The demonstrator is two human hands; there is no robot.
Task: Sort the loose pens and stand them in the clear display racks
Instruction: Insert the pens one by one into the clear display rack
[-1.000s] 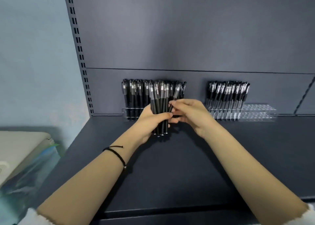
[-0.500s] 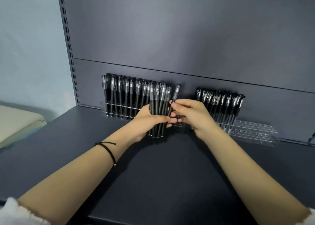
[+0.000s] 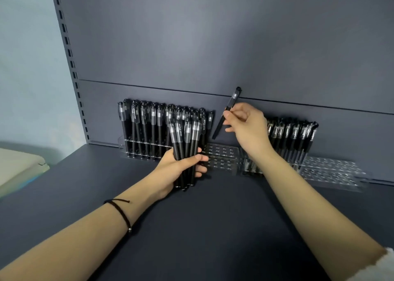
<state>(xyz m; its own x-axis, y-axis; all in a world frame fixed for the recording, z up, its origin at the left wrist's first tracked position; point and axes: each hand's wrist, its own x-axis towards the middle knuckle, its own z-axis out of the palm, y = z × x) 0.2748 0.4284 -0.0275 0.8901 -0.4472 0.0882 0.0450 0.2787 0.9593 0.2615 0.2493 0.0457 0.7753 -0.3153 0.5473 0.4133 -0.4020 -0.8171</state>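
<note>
The right grip (image 3: 245,127) pinches 1 pen (image 3: 227,112), tilted, above the free holes at the right end of the left rack (image 3: 221,157), which stands along the shelf's (image 3: 213,227) back edge. The left grip (image 3: 181,167) is wrapped round a bundle of pens (image 3: 185,140) just in front of that rack. A slanted entry may miss its hole or knock standing neighbours, and the fanned bundle could slip. There is open room above the free holes and across the shelf's front, while the back panel (image 3: 213,46) blocks movement behind.
</note>
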